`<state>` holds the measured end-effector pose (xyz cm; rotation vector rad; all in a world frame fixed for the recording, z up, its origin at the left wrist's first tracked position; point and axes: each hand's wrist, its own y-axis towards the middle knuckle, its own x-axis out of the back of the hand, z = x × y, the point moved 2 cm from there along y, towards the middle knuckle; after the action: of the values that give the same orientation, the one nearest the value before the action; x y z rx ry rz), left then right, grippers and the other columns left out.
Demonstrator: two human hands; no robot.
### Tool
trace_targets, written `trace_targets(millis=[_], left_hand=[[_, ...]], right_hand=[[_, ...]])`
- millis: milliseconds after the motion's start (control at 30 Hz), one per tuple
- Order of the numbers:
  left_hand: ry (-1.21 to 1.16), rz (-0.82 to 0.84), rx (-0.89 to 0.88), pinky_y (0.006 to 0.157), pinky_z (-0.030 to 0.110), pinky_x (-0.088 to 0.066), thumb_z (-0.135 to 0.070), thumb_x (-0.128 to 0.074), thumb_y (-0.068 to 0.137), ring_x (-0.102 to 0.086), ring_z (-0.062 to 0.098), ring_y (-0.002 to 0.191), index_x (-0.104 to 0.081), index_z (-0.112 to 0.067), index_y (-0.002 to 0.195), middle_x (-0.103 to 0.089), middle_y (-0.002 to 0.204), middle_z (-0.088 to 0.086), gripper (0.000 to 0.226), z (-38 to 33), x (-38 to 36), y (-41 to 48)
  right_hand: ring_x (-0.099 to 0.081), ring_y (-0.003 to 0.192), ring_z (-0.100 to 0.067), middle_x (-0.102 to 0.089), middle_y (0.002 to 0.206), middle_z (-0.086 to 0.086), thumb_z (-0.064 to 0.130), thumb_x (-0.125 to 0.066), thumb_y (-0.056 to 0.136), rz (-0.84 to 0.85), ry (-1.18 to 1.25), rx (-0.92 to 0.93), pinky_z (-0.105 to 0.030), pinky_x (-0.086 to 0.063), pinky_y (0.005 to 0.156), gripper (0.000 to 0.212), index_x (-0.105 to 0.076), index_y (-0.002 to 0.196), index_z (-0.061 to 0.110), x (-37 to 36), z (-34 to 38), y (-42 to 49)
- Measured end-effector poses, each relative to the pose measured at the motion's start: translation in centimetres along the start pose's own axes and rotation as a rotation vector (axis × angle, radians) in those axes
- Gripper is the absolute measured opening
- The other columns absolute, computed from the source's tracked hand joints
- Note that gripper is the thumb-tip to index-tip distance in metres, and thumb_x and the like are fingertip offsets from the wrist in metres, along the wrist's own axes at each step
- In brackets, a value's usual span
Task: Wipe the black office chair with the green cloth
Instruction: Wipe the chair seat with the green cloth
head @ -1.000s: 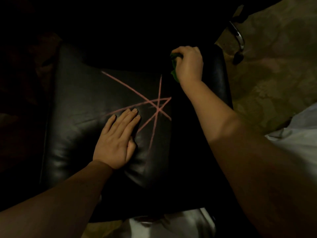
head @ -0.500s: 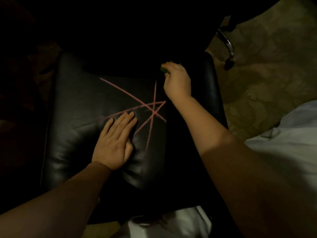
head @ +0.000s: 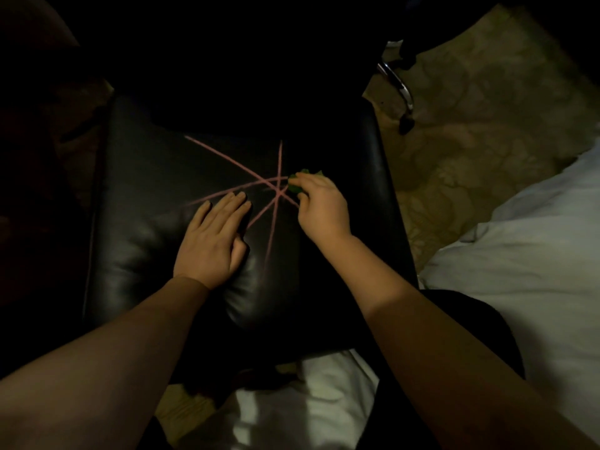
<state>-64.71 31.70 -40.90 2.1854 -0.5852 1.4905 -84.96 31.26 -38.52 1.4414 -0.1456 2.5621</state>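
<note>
The black leather seat of the office chair (head: 143,222) fills the middle of the view, with crossing pink lines (head: 272,219) drawn on it. My left hand (head: 211,238) lies flat on the seat, fingers straight, just left of the lines. My right hand (head: 321,209) grips the bunched green cloth (head: 300,183), which pokes out past the fingertips and touches the seat where the pink lines cross. Most of the cloth is hidden inside the hand. The chair back above is lost in darkness.
A chrome chair leg with a black caster (head: 404,102) stands on the patterned beige carpet (head: 487,125) at upper right. White bedding (head: 535,254) lies at the right and below the seat's front edge. The left side is dark.
My right hand has carried the green cloth from the seat's far right edge down and left onto the crossing of the pink lines. The left hand has stayed flat in place.
</note>
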Motion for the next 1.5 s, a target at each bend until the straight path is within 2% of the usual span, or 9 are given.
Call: trace_targets(millis=[167, 267, 367, 500, 700, 867, 1033, 1200, 1500], left_hand=[[-0.021, -0.003, -0.002, 0.117, 0.046, -0.025, -0.024, -0.037, 0.085, -0.041, 0.027, 0.139, -0.052, -0.006, 0.139, -0.046, 0.148, 0.012, 0.059, -0.2, 0.3, 0.0], [-0.072, -0.074, 0.138, 0.116, 0.047, -0.029, -0.025, -0.038, 0.087, -0.04, 0.034, 0.138, -0.052, -0.001, 0.137, -0.046, 0.146, 0.018, 0.057, 0.1, 0.7, -0.3], [-0.112, -0.115, 0.298, 0.118, 0.044, -0.026, -0.026, -0.038, 0.089, -0.036, 0.036, 0.139, -0.05, 0.001, 0.136, -0.046, 0.145, 0.02, 0.056, 0.1, 1.1, -0.7], [-0.132, -0.096, 0.311, 0.119, 0.045, -0.021, -0.016, -0.049, 0.094, -0.031, 0.035, 0.143, -0.049, 0.003, 0.138, -0.042, 0.149, 0.02, 0.048, -0.1, 1.5, -1.1], [-0.117, -0.132, 0.335, 0.121, 0.047, -0.017, -0.014, -0.055, 0.094, -0.024, 0.035, 0.146, -0.044, 0.0, 0.142, -0.032, 0.155, 0.018, 0.051, 0.2, 1.9, -3.4], [-0.028, -0.048, 0.393, 0.122, 0.042, -0.005, -0.035, -0.036, 0.093, -0.014, 0.024, 0.15, -0.036, -0.009, 0.149, -0.025, 0.16, 0.009, 0.062, 0.5, 1.0, -3.4], [-0.02, -0.077, 0.397, 0.122, 0.044, -0.01, -0.033, -0.035, 0.09, -0.019, 0.024, 0.149, -0.04, -0.01, 0.147, -0.031, 0.158, 0.008, 0.062, 0.7, 0.7, -3.5], [-0.015, -0.114, 0.379, 0.121, 0.045, -0.013, -0.031, -0.034, 0.087, -0.024, 0.025, 0.147, -0.044, -0.009, 0.144, -0.037, 0.155, 0.01, 0.062, 1.0, 0.3, -3.6], [-0.002, -0.176, 0.371, 0.12, 0.043, -0.015, -0.028, -0.036, 0.085, -0.028, 0.024, 0.145, -0.048, -0.009, 0.141, -0.041, 0.152, 0.009, 0.06, 1.2, 0.0, -3.8]], right_hand=[[-0.048, 0.129, -0.017, -0.062, 0.13, -0.001, 0.0, -0.053, 0.091, 0.002, -0.003, -0.039, -0.016, -0.019, 0.113, 0.036, -0.068, 0.12, 0.014, 0.0, 0.5, -4.1], [-0.05, 0.126, -0.014, -0.063, 0.127, 0.0, 0.0, -0.055, 0.089, 0.001, -0.012, -0.026, -0.004, -0.01, 0.108, 0.035, -0.069, 0.117, 0.014, 0.4, 0.8, -7.0], [-0.054, 0.122, -0.02, -0.066, 0.122, -0.005, -0.006, -0.056, 0.086, -0.009, 0.05, 0.004, -0.017, -0.025, 0.112, 0.034, -0.071, 0.112, 0.009, 0.8, 1.0, -9.7], [-0.059, 0.117, -0.025, -0.068, 0.118, -0.008, -0.011, -0.056, 0.083, -0.033, 0.105, 0.043, -0.033, -0.038, 0.11, 0.034, -0.073, 0.107, 0.005, 1.0, 1.3, -12.6], [-0.063, 0.111, -0.023, -0.07, 0.113, -0.006, -0.013, -0.06, 0.079, -0.072, 0.078, 0.08, -0.026, -0.041, 0.105, 0.033, -0.075, 0.102, 0.006, 1.3, 1.5, -16.2], [-0.064, 0.109, -0.025, -0.068, 0.116, -0.007, -0.008, -0.063, 0.081, -0.097, 0.047, 0.091, -0.036, -0.052, 0.095, 0.031, -0.074, 0.105, 0.009, 1.3, 1.5, -16.4], [-0.061, 0.106, -0.027, -0.06, 0.116, -0.008, -0.001, -0.066, 0.082, -0.083, 0.004, 0.03, -0.038, -0.054, 0.089, 0.036, -0.069, 0.116, 0.011, 1.3, 1.1, -16.6], [-0.063, 0.098, -0.025, -0.067, 0.105, -0.005, -0.008, -0.066, 0.079, -0.116, -0.025, 0.125, -0.034, -0.053, 0.09, 0.031, -0.073, 0.104, 0.009, 1.1, 1.0, -15.5], [-0.062, 0.096, -0.026, -0.069, 0.099, -0.007, -0.011, -0.061, 0.079, -0.163, 0.001, 0.099, -0.023, -0.045, 0.091, 0.029, -0.075, 0.098, 0.007, 0.6, 0.4, -9.2]])
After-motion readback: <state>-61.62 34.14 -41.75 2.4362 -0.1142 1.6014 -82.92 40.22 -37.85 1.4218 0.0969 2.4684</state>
